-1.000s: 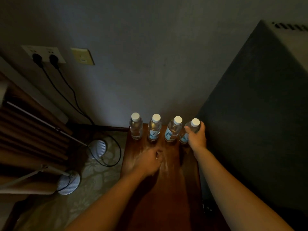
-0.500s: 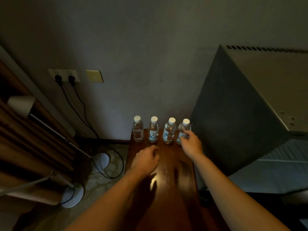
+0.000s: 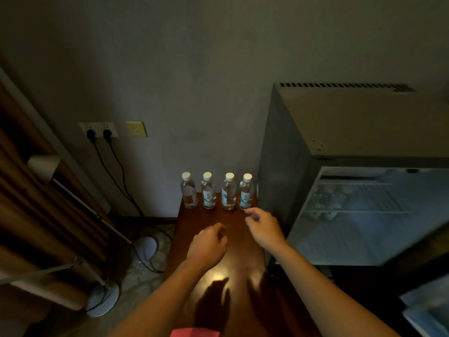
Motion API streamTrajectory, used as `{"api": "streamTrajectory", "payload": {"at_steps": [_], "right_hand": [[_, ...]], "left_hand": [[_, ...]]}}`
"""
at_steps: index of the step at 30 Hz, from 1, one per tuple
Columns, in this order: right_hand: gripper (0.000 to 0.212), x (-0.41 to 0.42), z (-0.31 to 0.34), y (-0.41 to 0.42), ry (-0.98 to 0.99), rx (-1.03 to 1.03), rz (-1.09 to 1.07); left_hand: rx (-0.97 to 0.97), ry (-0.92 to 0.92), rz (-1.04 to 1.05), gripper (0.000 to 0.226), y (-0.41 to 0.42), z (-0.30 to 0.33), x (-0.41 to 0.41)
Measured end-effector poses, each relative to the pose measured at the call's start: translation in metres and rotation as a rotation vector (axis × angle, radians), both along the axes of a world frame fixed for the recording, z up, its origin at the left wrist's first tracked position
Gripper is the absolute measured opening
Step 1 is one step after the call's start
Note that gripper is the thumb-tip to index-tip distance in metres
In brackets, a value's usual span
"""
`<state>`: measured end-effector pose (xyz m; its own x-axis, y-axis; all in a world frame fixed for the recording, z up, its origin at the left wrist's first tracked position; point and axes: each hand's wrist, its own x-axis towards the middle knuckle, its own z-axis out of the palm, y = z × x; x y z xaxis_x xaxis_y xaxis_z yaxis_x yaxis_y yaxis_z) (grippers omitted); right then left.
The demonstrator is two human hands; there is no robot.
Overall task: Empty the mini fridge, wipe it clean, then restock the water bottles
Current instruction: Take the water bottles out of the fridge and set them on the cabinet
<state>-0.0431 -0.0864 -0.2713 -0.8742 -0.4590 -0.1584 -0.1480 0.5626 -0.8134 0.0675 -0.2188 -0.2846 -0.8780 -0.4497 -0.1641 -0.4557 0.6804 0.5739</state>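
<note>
Several clear water bottles with white caps stand in a row at the far end of a dark wooden table, against the wall; the rightmost bottle is beside the mini fridge. My right hand hovers just in front of that bottle, fingers loosely curled, holding nothing. My left hand hangs over the table's middle, fingers loosely curled and empty. The fridge stands open at the right; its pale interior shows wire shelves with faint bottle shapes on them.
A wall socket with two black plugs and cables sits at the left. Brown curtains and a floor lamp base fill the left side. The fridge door's edge shows at the lower right.
My right hand let go of the rightmost bottle and drew back toward me. The view lifted and turned right, bringing the open fridge interior into sight. My left hand stayed over the table.
</note>
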Motion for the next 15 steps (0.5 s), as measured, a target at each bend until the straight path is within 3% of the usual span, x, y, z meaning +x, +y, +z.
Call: {"api": "streamTrajectory", "payload": {"at_steps": [7,15], "right_hand": [[0.022,0.024,0.008,0.083,-0.004,-0.05,0.079],[0.021,0.008,0.012,0.196,-0.004,-0.068,-0.046]], "left_hand": [[-0.041,0.056,-0.056,0.035,0.083,0.02,0.005],[0.01,0.07,-0.107,0.03,0.176,0.031,-0.006]]}}
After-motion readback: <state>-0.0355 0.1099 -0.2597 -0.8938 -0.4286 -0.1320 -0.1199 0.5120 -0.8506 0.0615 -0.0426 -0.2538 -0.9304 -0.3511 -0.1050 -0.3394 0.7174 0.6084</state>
